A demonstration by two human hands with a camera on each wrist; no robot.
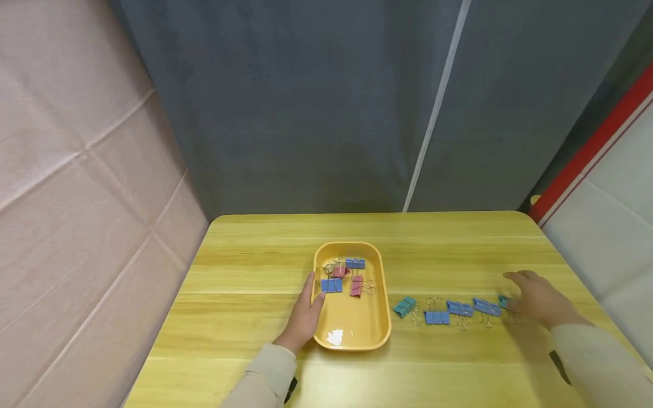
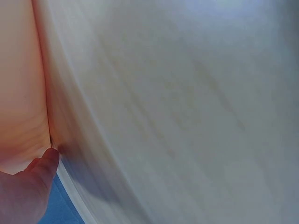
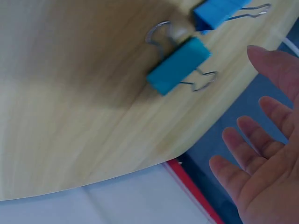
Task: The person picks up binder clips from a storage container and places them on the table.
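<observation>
1 tbl [image 1: 229,317], 1 tray [image 1: 352,317]. In tray: 2 blue clips [image 1: 331,285], 2 pink clips [image 1: 356,286], gold clips [image 1: 329,266] (qty unclear). On tbl: 2 teal clips [image 1: 405,307], 3 addl. blue clips [image 1: 436,318]. 1 L hand [image 1: 302,319], 1 R hand [image 1: 543,300].

And here's the right hand [image 3: 271,163], in from the right side, palm showing, fingers apart and gently bent, nothing in its grasp! Over to its left, well apart from the fingers, a teal binder clip [image 3: 179,66] lies slantwise on the pale wood-grain bench [image 3: 70,140], one wire handle up and left, the other down and right. Just beside its upper end, a blue binder clip [image 3: 219,13], cut off by the top edge, points a wire handle right. A broad shadow falls across the bench. Past the rim: a white surface [image 3: 117,200], a red strip [image 3: 196,193], blue behind the fingers.
</observation>
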